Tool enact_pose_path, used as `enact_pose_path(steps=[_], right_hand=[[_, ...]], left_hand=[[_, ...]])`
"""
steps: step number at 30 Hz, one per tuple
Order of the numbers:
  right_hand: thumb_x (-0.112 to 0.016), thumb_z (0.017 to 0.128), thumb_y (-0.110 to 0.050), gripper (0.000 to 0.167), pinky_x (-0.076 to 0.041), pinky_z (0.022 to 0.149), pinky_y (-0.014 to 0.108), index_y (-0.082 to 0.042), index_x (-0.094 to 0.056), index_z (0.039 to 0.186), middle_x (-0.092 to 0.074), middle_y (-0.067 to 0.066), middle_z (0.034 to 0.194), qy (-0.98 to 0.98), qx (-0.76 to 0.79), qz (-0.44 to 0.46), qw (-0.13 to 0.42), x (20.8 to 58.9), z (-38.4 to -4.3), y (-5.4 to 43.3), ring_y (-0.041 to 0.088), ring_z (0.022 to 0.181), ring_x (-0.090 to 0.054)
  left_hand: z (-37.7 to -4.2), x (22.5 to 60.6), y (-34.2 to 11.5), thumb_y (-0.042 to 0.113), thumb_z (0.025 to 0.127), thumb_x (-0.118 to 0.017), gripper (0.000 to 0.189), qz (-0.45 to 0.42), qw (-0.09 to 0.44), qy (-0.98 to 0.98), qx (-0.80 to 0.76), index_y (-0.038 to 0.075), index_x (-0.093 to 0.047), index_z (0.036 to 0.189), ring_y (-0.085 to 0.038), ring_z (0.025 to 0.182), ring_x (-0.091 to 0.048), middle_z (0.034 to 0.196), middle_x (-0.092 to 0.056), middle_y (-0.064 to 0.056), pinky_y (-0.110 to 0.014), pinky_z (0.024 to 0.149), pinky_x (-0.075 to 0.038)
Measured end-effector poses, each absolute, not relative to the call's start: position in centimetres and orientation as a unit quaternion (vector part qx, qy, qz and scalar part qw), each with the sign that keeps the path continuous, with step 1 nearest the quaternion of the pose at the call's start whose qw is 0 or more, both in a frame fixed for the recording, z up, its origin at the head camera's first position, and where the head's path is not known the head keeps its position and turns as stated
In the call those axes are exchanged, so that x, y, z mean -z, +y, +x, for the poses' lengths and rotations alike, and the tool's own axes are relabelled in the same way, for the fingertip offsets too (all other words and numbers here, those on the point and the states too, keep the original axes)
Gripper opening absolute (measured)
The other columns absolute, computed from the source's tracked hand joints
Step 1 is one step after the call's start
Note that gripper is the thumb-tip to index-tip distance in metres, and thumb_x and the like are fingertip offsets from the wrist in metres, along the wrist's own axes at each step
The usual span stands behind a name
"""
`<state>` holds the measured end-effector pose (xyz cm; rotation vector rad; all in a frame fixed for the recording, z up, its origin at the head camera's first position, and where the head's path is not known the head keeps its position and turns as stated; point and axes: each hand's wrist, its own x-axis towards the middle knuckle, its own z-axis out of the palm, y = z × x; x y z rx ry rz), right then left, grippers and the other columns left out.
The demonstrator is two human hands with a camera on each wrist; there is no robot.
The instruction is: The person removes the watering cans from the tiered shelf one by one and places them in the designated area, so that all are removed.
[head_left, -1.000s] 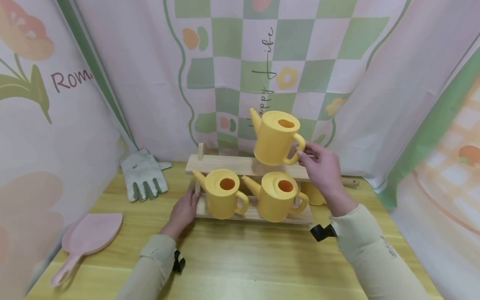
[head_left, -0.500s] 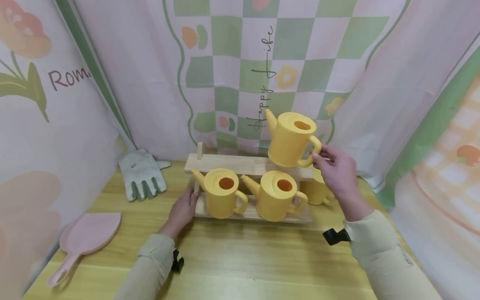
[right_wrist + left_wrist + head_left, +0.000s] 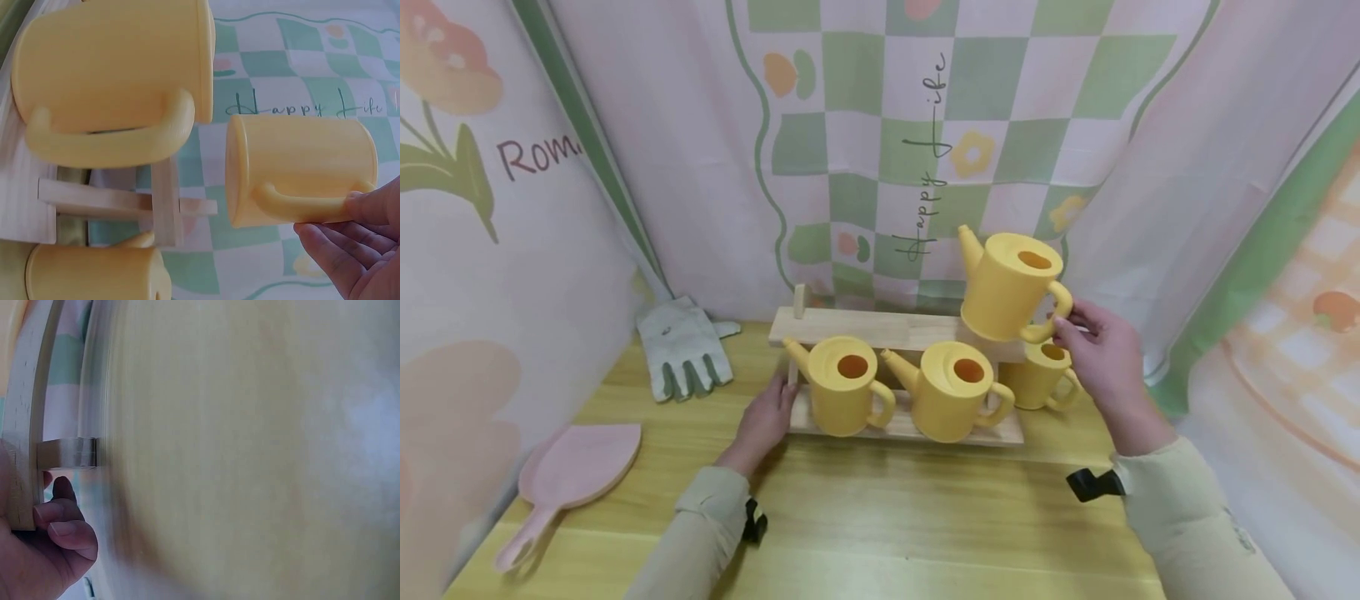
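My right hand (image 3: 1105, 354) pinches the handle of a yellow watering can (image 3: 1006, 287), thumb on one side and fingertips on the other. This can is upright, spout to the left, over the right end of a two-tier wooden shelf's upper board (image 3: 880, 327). With my left hand (image 3: 763, 425) I grip the shelf's left end; in the left wrist view, curled fingers (image 3: 75, 534) lie around the board (image 3: 25, 425). Two more yellow watering cans, a left one (image 3: 835, 400) and a right one (image 3: 943, 408), stand on the lower board, their handles to the right.
A fourth yellow watering can (image 3: 1030, 379) stands on the table behind the shelf's right end, partly hidden. To the left lie a pale work glove (image 3: 688, 346) and a pink dustpan (image 3: 580, 471). A printed curtain (image 3: 865, 150) hangs close behind the shelf.
My right hand has moved right and slightly down with the watering can, from over the upper board's middle to its right end, uncovering more of the fourth can. The left hand stays put.
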<state>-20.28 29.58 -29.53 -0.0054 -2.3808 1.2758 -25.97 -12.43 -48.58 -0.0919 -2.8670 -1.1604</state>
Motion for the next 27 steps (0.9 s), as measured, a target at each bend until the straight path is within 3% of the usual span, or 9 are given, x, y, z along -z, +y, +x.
enact_pose_path(steps=[6, 14, 21, 27], right_hand=[[-0.056, 0.1, -0.017, 0.04, -0.053, 0.071, 0.013, 0.007, -0.054, 0.132, -0.062, -0.007, 0.099, -0.859, -0.462, -0.009, 0.218, 29.8, -19.6, 30.9, -0.009, 0.078, -0.062], [-0.056, 0.1, -0.02, 0.045, -0.053, 0.07, 0.014, 0.005, -0.05, 0.137, -0.066, 0.008, 0.112, -0.864, -0.457, -0.041, 0.208, 30.1, -18.6, 32.7, -0.01, 0.079, -0.063], [-0.057, 0.099, -0.014, 0.047, -0.053, 0.071, 0.014, 0.012, -0.045, 0.136, -0.061, -0.024, 0.091, -0.846, -0.483, -0.036, 0.223, 30.6, -18.0, 34.4, -0.009, 0.081, -0.062], [-0.056, 0.099, -0.011, 0.048, -0.052, 0.07, 0.011, 0.016, -0.041, 0.136, -0.06, -0.029, 0.088, -0.838, -0.499, -0.041, 0.218, 30.9, -17.4, 36.1, -0.008, 0.076, -0.064]], left_hand=[[-25.9, 48.6, -12.4, 0.043, 0.106, -0.031, 0.045, -0.029, 0.022, -0.925, 0.378, 0.009, -0.047, 0.13, -0.042, 0.111, -0.058, 0.122, -0.06, -0.022, -0.058, 0.092, -0.046], [-25.8, 48.6, -12.4, 0.04, 0.107, -0.032, 0.045, -0.038, 0.039, -0.929, 0.367, 0.007, -0.047, 0.133, -0.042, 0.114, -0.056, 0.127, -0.059, -0.024, -0.056, 0.095, -0.044], [-25.8, 48.5, -12.4, 0.039, 0.107, -0.033, 0.044, -0.043, 0.041, -0.928, 0.368, 0.006, -0.047, 0.133, -0.043, 0.113, -0.057, 0.126, -0.059, -0.024, -0.057, 0.093, -0.045], [-25.8, 48.5, -12.4, 0.038, 0.107, -0.034, 0.043, -0.048, 0.049, -0.928, 0.367, 0.006, -0.048, 0.132, -0.043, 0.11, -0.058, 0.123, -0.061, -0.025, -0.058, 0.092, -0.046]])
